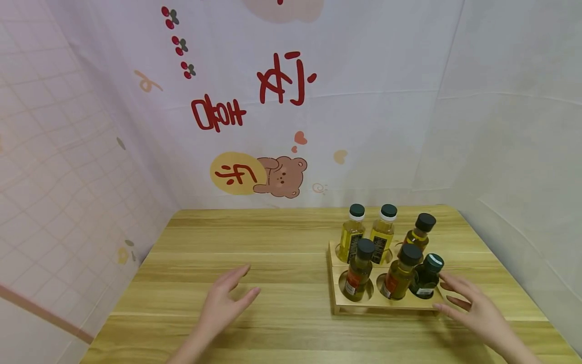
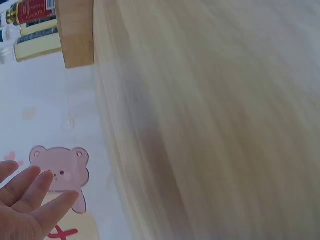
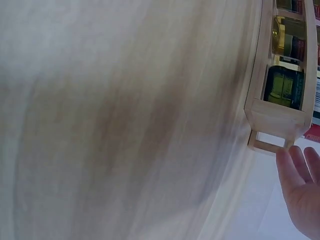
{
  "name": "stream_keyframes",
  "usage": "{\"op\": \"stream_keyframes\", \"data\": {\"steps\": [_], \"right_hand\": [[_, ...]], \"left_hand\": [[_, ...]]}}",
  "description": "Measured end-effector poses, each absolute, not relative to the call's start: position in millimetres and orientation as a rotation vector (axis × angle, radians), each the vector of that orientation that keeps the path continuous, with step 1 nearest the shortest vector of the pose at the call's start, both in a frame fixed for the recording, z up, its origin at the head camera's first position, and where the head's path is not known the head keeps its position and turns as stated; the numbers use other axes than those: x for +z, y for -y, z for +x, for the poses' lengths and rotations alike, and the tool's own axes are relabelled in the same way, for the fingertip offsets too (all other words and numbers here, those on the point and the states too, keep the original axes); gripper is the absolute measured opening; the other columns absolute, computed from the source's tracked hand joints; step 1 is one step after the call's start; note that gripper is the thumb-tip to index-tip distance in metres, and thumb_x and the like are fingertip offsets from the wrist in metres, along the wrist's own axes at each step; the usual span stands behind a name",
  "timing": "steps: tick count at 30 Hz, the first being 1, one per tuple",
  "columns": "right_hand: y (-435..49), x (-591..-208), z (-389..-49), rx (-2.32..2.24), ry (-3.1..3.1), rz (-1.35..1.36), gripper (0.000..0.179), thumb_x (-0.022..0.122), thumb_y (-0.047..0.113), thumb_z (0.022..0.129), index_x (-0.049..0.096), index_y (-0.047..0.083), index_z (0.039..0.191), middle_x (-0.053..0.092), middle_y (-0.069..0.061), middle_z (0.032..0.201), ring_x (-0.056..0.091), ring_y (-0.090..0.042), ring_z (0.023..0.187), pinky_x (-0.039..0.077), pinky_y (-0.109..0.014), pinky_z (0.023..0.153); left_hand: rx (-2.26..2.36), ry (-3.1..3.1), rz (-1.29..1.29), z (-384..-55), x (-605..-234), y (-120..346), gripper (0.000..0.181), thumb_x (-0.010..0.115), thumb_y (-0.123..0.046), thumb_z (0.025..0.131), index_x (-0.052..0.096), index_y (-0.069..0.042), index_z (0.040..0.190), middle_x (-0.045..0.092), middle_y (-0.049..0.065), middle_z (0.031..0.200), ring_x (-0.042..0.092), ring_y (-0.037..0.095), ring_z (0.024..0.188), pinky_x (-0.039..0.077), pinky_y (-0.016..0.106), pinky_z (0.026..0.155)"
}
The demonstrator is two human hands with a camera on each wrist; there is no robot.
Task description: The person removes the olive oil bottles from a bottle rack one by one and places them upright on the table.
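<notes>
A two-tier wooden rack (image 1: 382, 306) holds several bottles on the right half of the table. In its front row stand two oil bottles with black caps, the left bottle (image 1: 355, 284) and the middle bottle (image 1: 396, 284), and a short dark green bottle (image 1: 425, 281). My right hand (image 1: 476, 312) is at the rack's right end, fingers spread beside the dark green bottle; whether it touches is unclear. In the right wrist view, the fingertips (image 3: 284, 159) are near the rack's end. My left hand (image 1: 223, 303) hovers left of the rack with nothing in it, thumb and fingers apart.
Behind, on the rack's upper tier, are two yellow oil bottles with green caps, one bottle (image 1: 352, 237) left of the other (image 1: 383, 236), and a black-capped bottle (image 1: 417, 237). The wooden table (image 1: 273, 328) meets a printed cloth backdrop (image 1: 382, 126) at the back and sides.
</notes>
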State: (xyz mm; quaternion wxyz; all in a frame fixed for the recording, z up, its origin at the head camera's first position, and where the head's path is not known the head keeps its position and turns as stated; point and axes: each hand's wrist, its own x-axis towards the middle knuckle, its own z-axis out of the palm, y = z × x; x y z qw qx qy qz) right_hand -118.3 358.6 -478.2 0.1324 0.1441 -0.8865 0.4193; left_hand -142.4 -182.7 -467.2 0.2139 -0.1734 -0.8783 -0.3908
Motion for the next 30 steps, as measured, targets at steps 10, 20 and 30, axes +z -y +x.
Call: {"op": "stream_keyframes", "data": {"steps": [10,20,30], "right_hand": [[-360,-480,-117,1.252,2.792,0.193,0.062,0.077,0.016,0.087,0.052,-0.005,0.14,0.053,-0.006,0.136,0.048,0.016,0.104,0.053,-0.018,0.075],[-362,-483,-116,1.163,2.867,0.086,0.062,0.077,0.024,0.088,0.054,-0.008,0.136,0.055,-0.031,0.132,0.049,0.016,0.096,0.044,-0.009,0.077],[-364,-482,-117,1.163,2.923,0.065,0.065,0.076,0.027,0.089,0.051,-0.008,0.138,0.054,-0.032,0.132,0.047,0.016,0.097,0.045,-0.012,0.077]], "left_hand": [[-1.286,2.417,-0.503,-144,-466,157,0.056,0.085,-0.022,0.08,0.066,-0.008,0.13,0.066,0.007,0.125,0.062,0.024,0.112,0.056,0.04,0.086],[-1.447,2.371,-0.558,-150,-472,129,0.048,0.082,-0.023,0.084,0.067,-0.01,0.128,0.067,0.007,0.122,0.063,0.026,0.11,0.055,0.046,0.088],[-1.404,2.392,-0.643,-156,-473,97,0.05,0.081,-0.03,0.083,0.068,-0.011,0.127,0.068,0.002,0.122,0.063,0.021,0.111,0.055,0.043,0.089]]}}
